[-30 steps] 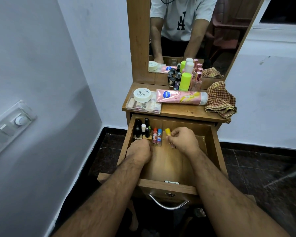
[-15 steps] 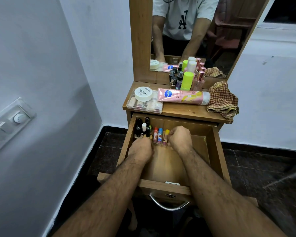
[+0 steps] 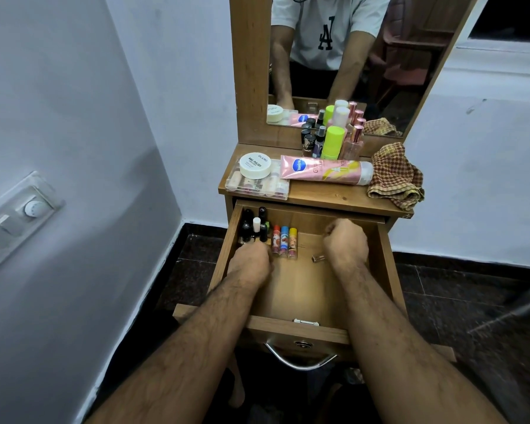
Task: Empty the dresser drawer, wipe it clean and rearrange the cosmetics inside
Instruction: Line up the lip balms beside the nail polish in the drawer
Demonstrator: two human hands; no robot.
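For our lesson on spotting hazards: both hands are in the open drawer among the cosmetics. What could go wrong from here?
1. The left hand sits against the upright bottles; a nudge might topple them.
2. The three tubes stand close together, so one could tip the others.
3. The right hand might knock the small item beside it.

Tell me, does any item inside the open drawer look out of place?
Yes. One small clear bottle lies on its side alone on the wooden drawer floor, beside the right hand, away from the upright row at the back left.

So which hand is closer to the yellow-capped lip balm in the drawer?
Left. The left hand sits just beside the yellow-capped lip balm, down by the stick row; the right hand is farther off toward the drawer's right side.
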